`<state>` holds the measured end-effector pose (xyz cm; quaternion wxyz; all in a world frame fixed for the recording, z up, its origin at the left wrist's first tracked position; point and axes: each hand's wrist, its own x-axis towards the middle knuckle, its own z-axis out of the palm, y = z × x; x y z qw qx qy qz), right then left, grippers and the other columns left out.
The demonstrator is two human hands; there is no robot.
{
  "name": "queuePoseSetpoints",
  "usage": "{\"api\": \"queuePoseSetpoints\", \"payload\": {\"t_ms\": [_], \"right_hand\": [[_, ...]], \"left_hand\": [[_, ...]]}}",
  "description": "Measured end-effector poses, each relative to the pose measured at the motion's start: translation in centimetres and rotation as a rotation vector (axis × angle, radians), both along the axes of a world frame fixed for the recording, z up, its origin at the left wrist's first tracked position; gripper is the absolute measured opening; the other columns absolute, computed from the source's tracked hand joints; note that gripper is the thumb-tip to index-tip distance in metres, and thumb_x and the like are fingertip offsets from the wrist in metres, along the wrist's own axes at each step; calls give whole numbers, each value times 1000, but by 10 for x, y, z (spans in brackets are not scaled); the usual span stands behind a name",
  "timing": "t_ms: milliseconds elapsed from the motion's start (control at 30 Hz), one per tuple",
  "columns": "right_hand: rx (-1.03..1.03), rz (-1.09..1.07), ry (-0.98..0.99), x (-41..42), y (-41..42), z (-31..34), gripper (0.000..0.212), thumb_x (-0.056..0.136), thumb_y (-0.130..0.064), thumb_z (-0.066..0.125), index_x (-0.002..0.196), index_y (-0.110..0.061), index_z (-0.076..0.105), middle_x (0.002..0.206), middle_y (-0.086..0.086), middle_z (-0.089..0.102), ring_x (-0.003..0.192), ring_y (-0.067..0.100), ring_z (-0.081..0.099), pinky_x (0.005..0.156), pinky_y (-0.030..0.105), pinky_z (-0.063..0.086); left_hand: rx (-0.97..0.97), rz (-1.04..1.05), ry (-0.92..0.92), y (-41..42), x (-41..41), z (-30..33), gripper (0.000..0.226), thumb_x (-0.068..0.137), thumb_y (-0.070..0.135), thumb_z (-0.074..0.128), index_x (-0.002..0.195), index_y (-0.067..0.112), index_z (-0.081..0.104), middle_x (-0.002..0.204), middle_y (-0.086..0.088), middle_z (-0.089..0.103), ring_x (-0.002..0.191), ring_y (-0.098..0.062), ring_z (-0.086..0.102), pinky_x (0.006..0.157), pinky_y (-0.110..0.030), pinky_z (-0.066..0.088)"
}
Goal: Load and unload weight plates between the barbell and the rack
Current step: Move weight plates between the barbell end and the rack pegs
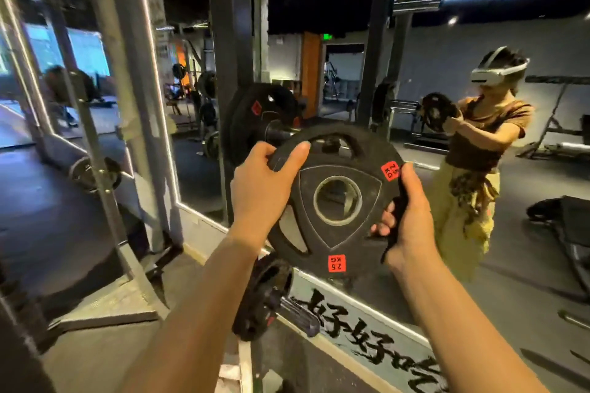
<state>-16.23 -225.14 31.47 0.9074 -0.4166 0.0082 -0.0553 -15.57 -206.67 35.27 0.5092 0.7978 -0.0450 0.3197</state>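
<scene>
The small weight plate [335,201], marked 2.5 KG, is held in the air in front of the mirror [383,80], just to the right of and below the larger plate [255,124] that sits on a sleeve [281,132]; the left hand [261,188] is clenched over its upper left rim and the right hand [412,217] is clenched on its right rim through a cut-out. It seems the sleeve is the target, though its end is partly hidden behind the small weight plate. The centre hole should be brought level with the sleeve and the plate kept square to it, then pushed on evenly with both hands so that it is not jammed.
</scene>
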Motion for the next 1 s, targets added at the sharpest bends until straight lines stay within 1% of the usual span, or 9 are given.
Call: {"api": "queuePoseSetpoints", "payload": {"t_ms": [67,233,367,467,633,733,833,900,1000], "right_hand": [[1,56,-16,29,-10,12,52,65,-65,67,47,-21,45,37,-6,32,30,8,27,34,15,23],[-3,142,-31,96,-14,27,54,73,-63,65,49,-19,44,36,-4,33,28,9,28,33,15,26],[-56,126,-100,131,-14,19,52,64,-64,69,54,-18,48,37,-3,35,28,9,30,30,16,25],[-96,111,-153,148,-17,18,53,58,-67,70,57,-17,52,37,-4,35,29,9,29,29,17,24],[-63,154,-183,158,-25,15,48,80,-59,57,60,-16,52,39,-4,34,30,8,30,30,17,25],[-59,180,-182,170,-27,22,49,83,-61,55,61,-17,53,39,-4,33,31,8,30,32,18,25],[-89,229,-195,184,-23,29,50,81,-63,54,62,-17,52,39,-5,34,31,8,31,31,17,26],[-109,237,-215,192,-18,28,51,77,-65,55,63,-16,51,40,-5,35,32,8,31,32,17,26],[-120,190,-234,203,-14,23,53,74,-69,53,62,-17,51,40,-5,35,32,8,30,33,17,26]], "left_hand": [[3,40,-35,-9,18,12,35,85,56,61,73,26,48,64,12,56,60,17,52,54,-4,35],[34,131,-58,-16,59,29,34,86,56,60,73,28,46,67,13,56,62,19,52,56,0,35],[7,143,-23,-20,79,17,29,88,53,57,78,27,48,68,12,58,61,5,57,56,-11,37],[-13,160,-148,-26,82,8,27,89,46,59,73,27,48,61,10,55,61,-1,57,56,-9,41],[63,185,-213,-37,86,10,24,88,50,59,76,32,48,62,11,58,67,0,60,59,-10,44],[102,167,-198,-40,96,21,23,89,50,58,80,31,49,63,11,58,68,5,60,60,-6,43],[98,207,-222,-35,106,24,28,90,50,56,89,22,55,65,12,58,69,9,59,63,-2,41],[86,228,-243,-34,111,19,33,90,52,56,93,20,57,70,13,61,67,2,61,63,-7,44],[102,299,-329,-39,113,10,36,86,60,51,95,25,55,77,14,63,71,-2,63,69,-18,49]]}}
